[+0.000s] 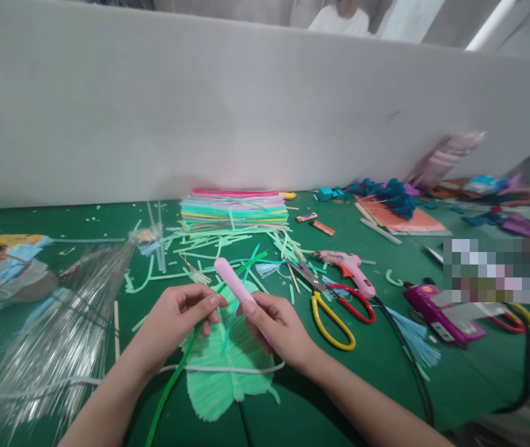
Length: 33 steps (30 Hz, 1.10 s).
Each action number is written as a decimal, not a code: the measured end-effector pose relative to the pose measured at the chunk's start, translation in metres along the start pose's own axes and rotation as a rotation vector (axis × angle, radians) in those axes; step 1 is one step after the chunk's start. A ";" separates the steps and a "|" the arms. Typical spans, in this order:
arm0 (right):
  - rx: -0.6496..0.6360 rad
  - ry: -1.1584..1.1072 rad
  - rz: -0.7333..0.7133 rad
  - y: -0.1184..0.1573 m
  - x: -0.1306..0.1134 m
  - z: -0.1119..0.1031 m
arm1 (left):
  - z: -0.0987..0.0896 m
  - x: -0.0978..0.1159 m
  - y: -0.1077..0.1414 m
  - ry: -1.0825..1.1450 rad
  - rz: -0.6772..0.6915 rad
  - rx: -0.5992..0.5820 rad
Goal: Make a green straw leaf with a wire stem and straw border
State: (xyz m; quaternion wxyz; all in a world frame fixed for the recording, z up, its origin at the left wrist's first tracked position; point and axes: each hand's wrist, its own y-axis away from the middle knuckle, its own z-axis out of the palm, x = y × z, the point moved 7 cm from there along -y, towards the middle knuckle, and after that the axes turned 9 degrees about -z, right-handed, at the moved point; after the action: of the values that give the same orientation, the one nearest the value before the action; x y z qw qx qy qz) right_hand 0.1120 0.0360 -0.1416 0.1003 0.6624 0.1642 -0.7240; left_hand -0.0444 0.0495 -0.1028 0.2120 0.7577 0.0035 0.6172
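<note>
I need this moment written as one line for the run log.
left hand: pinches green strip | right hand: holds pink stick-shaped tool | beneath: light-green leaf shape | right side: scissors, pink glue gun

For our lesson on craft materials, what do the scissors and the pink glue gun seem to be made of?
Scissors: probably metal blades, grey with a dull sheen; handles, one yellow, one red, look plastic-coated, smooth and evenly coloured.
Pink glue gun: likely moulded plastic, smooth and rounded, with an orange trigger.
</note>
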 end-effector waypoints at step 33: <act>0.306 -0.256 0.033 -0.007 -0.005 -0.040 | -0.013 -0.010 0.000 0.355 -0.105 0.094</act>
State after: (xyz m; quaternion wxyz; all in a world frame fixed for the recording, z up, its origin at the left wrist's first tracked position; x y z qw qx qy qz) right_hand 0.1471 0.0571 -0.1389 0.0305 0.5749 0.0274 -0.8172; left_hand -0.0590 0.0512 -0.1107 0.2045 0.6447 0.1092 0.7284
